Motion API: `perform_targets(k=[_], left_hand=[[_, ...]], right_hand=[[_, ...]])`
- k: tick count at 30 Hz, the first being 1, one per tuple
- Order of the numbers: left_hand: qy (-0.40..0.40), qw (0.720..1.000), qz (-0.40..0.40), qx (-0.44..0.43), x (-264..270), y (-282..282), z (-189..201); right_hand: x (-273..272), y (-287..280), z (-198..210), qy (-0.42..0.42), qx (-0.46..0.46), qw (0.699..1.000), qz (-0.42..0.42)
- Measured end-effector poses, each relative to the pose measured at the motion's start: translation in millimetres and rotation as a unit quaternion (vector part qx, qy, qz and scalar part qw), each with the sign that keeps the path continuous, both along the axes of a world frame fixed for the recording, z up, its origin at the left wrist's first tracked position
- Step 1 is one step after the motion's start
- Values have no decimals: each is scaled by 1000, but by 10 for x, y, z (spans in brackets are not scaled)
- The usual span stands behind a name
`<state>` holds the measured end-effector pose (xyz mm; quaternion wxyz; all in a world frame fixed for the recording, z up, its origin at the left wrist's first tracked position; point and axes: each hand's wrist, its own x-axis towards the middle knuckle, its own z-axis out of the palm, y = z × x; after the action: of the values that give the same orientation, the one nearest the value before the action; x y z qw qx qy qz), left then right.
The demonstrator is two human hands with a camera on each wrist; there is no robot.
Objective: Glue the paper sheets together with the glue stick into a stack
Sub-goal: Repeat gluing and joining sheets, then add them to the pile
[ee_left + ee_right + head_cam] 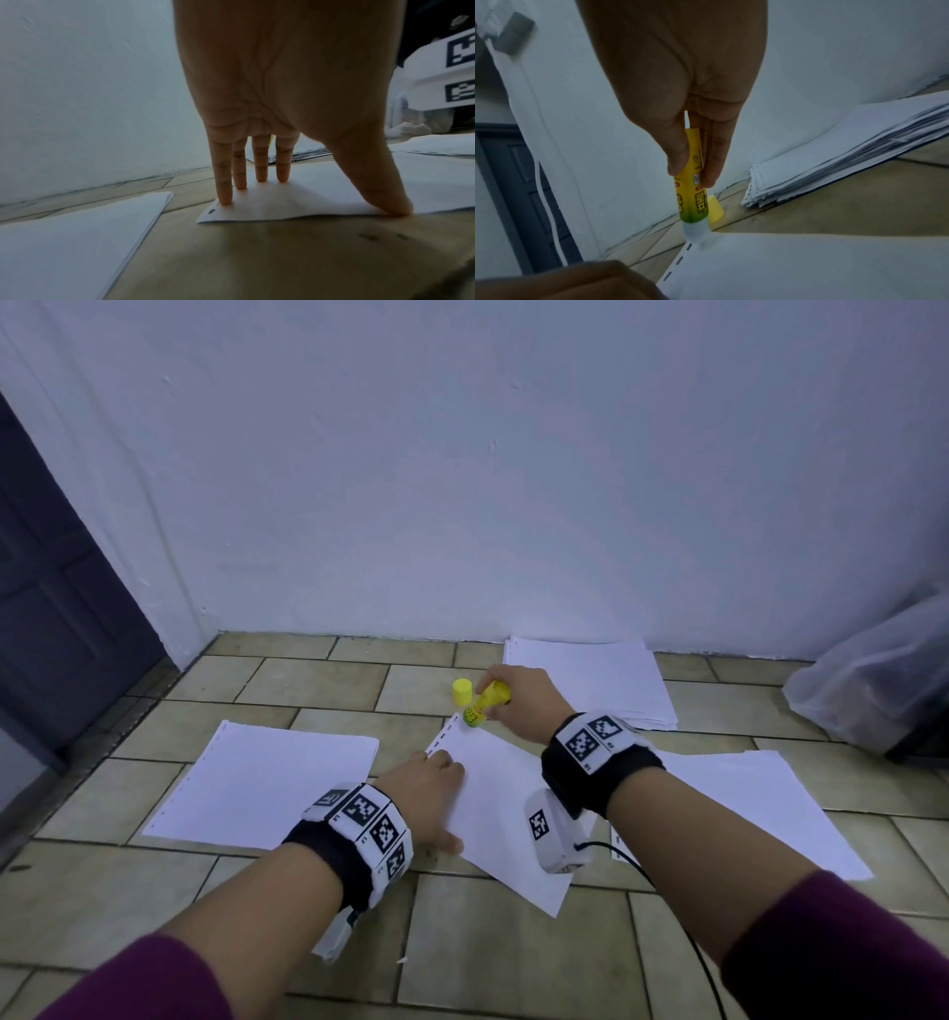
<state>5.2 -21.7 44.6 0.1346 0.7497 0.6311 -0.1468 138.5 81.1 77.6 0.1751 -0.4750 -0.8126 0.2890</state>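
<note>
Glue stick [693, 194] tip down on the far corner of the middle sheet [508, 819], right by the punched edge, pinched between thumb and fingers of the right hand [524, 703]. Only the right wrist view shows its pale tip touching paper, the yellow cap [714, 209] just behind. Left hand [277, 91] presses flat, fingers straight, on the sheet's near-left corner.
</note>
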Motion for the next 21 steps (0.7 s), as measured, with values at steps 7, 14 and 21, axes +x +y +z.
perform_targets(k=[7, 14, 21], left_hand=[[-17, 1000, -4, -1, -46, -16, -21], [-31, 999, -11, -27, -127, 60, 22], [-62, 998, -15, -11, -226, 103, 36]], right_hand=[[-85, -27, 101, -131, 31, 987, 82], [484, -107, 332, -261, 50, 958, 109], [928, -227, 373, -313, 12, 941, 124]])
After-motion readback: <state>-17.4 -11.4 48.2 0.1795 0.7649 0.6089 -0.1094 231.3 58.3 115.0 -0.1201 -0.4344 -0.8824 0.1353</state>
